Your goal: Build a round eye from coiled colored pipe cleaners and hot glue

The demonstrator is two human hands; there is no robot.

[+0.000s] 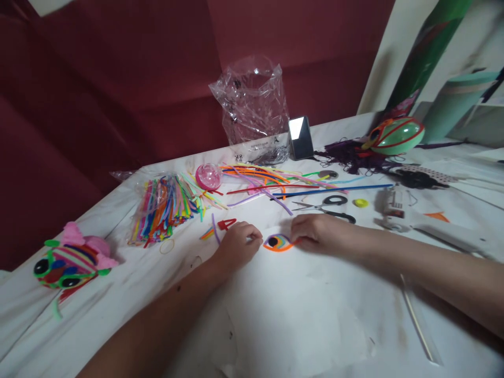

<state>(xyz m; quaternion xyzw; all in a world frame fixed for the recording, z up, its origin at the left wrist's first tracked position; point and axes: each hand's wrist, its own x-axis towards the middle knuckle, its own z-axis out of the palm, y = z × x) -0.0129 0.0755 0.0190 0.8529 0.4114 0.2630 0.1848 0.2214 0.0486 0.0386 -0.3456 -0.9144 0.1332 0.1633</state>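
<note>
A small eye-shaped piece (277, 242) lies on the white table, with a black pupil, coloured bands and an orange outer edge. My right hand (311, 233) is closed at its right end, fingertips pinched on the orange tip. Just left of the piece, my left hand (244, 240) has its fingers curled and pressed together near its pointed end; whatever they hold is too small to name. Behind my left hand are a red triangular piece (226, 224) and a short rainbow strip (207, 234). Black-handled scissors (323, 206) lie beyond my right hand.
Bagged pipe cleaners (167, 207) and a colourful fish figure (73, 262) are on the left. Loose pipe cleaners (255, 176), a phone (301, 139) and a clear plastic bag (255, 113) stand or lie behind. A glue gun (444, 231) lies right, near a green balloon-like figure (401, 136).
</note>
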